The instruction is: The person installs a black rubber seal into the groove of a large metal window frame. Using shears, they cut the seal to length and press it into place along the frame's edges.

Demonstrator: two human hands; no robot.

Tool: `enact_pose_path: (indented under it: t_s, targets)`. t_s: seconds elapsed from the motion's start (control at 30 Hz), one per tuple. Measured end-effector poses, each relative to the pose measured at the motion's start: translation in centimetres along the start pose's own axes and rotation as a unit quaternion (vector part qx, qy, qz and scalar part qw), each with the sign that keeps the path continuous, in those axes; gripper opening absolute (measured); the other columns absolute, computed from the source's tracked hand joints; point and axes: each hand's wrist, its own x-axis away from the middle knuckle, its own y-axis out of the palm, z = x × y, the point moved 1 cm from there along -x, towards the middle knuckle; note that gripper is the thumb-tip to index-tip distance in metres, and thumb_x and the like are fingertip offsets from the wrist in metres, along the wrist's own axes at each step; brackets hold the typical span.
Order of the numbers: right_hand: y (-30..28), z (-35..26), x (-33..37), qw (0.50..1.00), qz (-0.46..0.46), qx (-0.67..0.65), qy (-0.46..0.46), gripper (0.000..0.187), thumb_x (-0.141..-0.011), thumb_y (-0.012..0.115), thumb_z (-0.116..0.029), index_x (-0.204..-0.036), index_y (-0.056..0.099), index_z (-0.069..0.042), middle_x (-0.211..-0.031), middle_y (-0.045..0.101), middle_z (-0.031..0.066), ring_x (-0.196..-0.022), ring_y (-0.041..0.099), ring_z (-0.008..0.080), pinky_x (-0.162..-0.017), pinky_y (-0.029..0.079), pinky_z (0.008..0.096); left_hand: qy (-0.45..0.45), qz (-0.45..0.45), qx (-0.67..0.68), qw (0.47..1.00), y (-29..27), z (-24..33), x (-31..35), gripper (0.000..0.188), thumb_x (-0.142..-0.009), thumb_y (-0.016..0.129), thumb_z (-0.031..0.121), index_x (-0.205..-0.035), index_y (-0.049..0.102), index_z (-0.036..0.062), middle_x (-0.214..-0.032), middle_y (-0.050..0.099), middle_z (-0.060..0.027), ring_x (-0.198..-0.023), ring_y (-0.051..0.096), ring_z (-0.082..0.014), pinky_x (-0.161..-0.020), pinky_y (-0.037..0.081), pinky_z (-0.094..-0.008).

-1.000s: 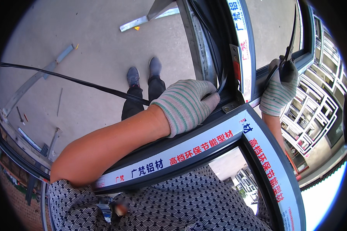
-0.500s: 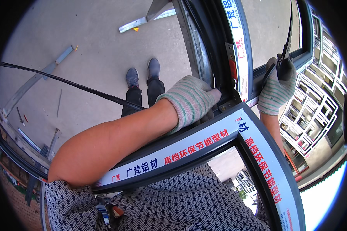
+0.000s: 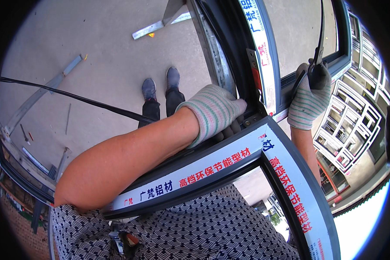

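My left hand, in a white glove with green stripes and dark fingertips, reaches across to the inner corner of a dark window frame. Its fingers are curled, with the thumb pressed at the corner. A long black rubber sealing strip runs from the far left under my forearm toward this hand; the fingers' hold on it is partly hidden. On the right, my right hand, in a matching glove, is closed around dark-handled scissors, pointing up beside an opened sash covered with printed white-blue film.
Metal bars and loose tools lie on the grey floor at the left. A steel support stands beside the frame. White lattice panels show at the right. My shoes are beyond the frame's lower rail.
The frame and sash sit slightly farther left in view. Both hands keep nearly the same places, left at the corner and right around the scissors.
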Motion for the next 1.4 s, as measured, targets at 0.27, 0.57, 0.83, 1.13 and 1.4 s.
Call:
enact_pose_path:
  t_s: [0.27,0.57,0.83,1.13,1.4]
  targets:
    - [-0.1,-0.4,0.0,1.000,-0.018,-0.011,0.012,0.036,-0.089,0.063,0.006,-0.123,0.058,-0.002,-0.100,0.066,0.0040,-0.090,0.063,0.0110,-0.090,0.050,0.0248,0.065,0.032,-0.049,0.996,-0.2,-0.4,-0.3,0.038,-0.098,0.056,0.033,-0.089,0.072,-0.0003,-0.067,0.067,-0.0073,-0.051,0.061,-0.0139,-0.050,0.050,-0.0276]
    - [-0.2,-0.5,0.4,0.996,-0.003,-0.071,0.045,0.031,-0.090,0.060,0.006,-0.121,0.057,-0.001,-0.093,0.061,0.0023,-0.082,0.058,0.0092,-0.081,0.050,0.0238,0.112,0.051,-0.068,0.990,0.0,-1.2,-0.1,0.043,-0.097,0.058,0.037,-0.094,0.075,-0.0019,-0.069,0.067,-0.0090,-0.060,0.063,-0.0159,-0.061,0.050,-0.0317]
    - [0.1,0.2,0.3,0.997,0.008,-0.060,0.044,0.029,-0.090,0.063,0.004,-0.119,0.058,0.000,-0.092,0.061,0.0018,-0.083,0.058,0.0084,-0.080,0.050,0.0230,0.142,0.071,-0.115,0.981,0.0,-1.3,0.1,0.044,-0.097,0.058,0.039,-0.098,0.075,-0.0022,-0.072,0.068,-0.0121,-0.066,0.064,-0.0194,-0.068,0.050,-0.0341]
    - [0.0,-0.2,-0.2,0.998,-0.033,-0.052,0.025,0.038,-0.089,0.060,0.007,-0.125,0.056,0.000,-0.100,0.065,0.0053,-0.092,0.063,0.0109,-0.087,0.050,0.0243,0.169,0.044,-0.027,0.984,-1.0,-1.7,3.0,0.037,-0.102,0.053,0.034,-0.091,0.068,0.0025,-0.066,0.062,-0.0027,-0.056,0.057,-0.0095,-0.054,0.048,-0.0259]
    - [-0.9,-1.2,-0.1,0.976,-0.106,-0.190,0.023,0.037,-0.088,0.061,0.009,-0.123,0.057,0.000,-0.102,0.064,0.0050,-0.088,0.062,0.0115,-0.084,0.051,0.0245,0.182,0.142,-0.081,0.969,-4.7,-2.8,6.6,0.039,-0.103,0.051,0.037,-0.093,0.066,0.0026,-0.062,0.058,-0.0007,-0.053,0.054,-0.0079,-0.051,0.046,-0.0241]
